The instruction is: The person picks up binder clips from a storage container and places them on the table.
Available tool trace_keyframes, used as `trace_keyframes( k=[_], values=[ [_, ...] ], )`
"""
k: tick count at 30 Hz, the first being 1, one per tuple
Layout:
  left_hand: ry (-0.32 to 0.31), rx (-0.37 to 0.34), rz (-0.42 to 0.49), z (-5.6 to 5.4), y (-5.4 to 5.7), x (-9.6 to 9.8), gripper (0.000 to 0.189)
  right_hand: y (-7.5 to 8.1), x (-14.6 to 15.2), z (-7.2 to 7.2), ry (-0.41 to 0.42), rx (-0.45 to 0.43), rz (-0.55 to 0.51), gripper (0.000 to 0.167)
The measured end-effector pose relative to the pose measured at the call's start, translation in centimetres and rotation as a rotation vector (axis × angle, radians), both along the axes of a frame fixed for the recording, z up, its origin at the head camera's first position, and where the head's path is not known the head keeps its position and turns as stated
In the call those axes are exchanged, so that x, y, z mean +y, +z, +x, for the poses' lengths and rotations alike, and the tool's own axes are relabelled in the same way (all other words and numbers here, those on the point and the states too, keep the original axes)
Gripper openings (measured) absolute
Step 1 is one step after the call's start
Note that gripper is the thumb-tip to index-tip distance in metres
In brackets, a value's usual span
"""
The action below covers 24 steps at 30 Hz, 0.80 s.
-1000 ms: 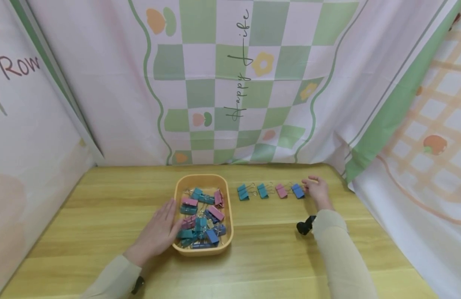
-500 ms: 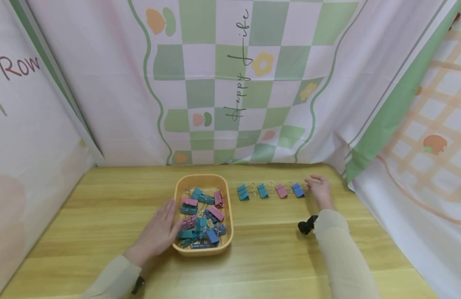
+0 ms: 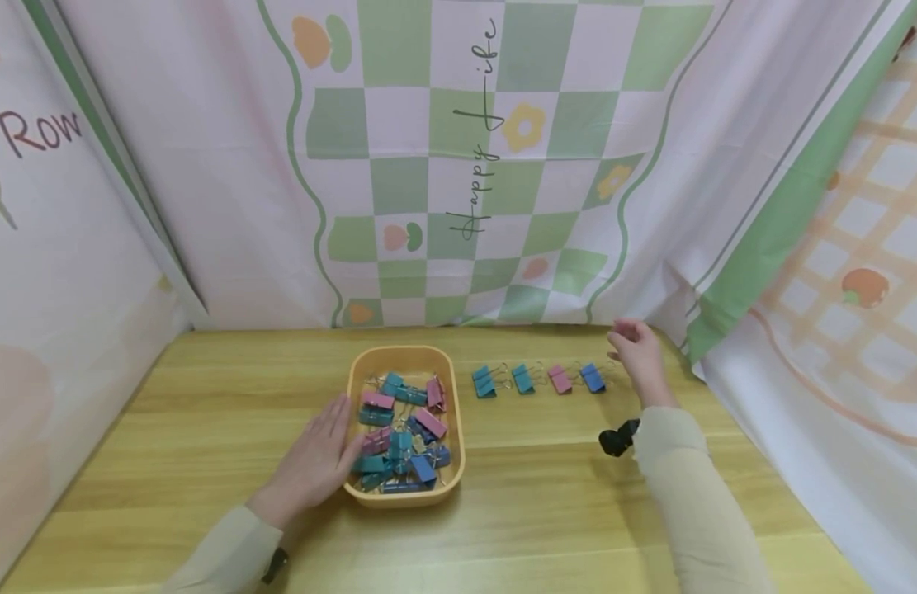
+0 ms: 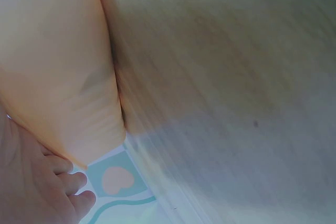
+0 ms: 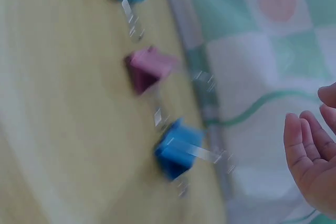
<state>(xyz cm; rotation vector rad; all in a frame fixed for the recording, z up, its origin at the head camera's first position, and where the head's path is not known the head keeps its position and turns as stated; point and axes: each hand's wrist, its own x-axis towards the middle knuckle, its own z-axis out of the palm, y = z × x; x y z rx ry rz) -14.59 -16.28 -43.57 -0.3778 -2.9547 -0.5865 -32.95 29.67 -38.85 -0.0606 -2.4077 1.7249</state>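
My left hand (image 3: 309, 458) lies with straight fingers along the left wall of a yellow plastic tub (image 3: 460, 429). Inside the tub is a jumble of teal, pink and blue binder clips (image 3: 399, 446). To its right, clips stand in a row: two teal ones, a pink binder clip (image 3: 560, 379) and, at the right end, a blue binder clip (image 3: 593, 378). Just beyond that blue clip, my right hand (image 3: 640, 359) is lifted, its fingers loosely bent with nothing between them. The right wrist view shows those fingers (image 5: 310, 140) apart from the row.
The wooden table (image 3: 532, 511) meets a patterned curtain (image 3: 495, 173) right behind the row. More cloth (image 3: 837, 355) hangs along the right edge and on the left. A black wrist camera (image 3: 619, 438) sits under the right cuff.
My right hand has drawn away from the blue binder clip, up and slightly to the right. The left hand, the tub and the row of clips stay put.
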Motion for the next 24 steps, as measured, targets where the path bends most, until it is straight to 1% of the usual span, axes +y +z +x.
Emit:
trace_keyframes(
  k=[7, 14, 19, 24],
  values=[
    [-0.003, 0.004, 0.002, 0.0, 0.0, 0.0, 0.064, 3.2, -3.1, 0.7, 0.084, 0.076, 0.019, 0.047],
    [-0.006, 0.006, 0.005, 0.0, 0.1, 0.0, 0.064, 6.1, -6.7, 2.1, 0.203, 0.129, 0.018, 0.047],
    [-0.005, 0.004, 0.005, 0.0, 0.1, 0.1, 0.064, 7.1, -9.1, 3.1, 0.291, 0.168, 0.055, 0.046],
    [-0.006, 0.007, 0.01, 0.0, 0.1, 0.1, 0.063, 7.7, -11.2, 4.1, 0.367, 0.19, 0.094, 0.045]
  ],
)
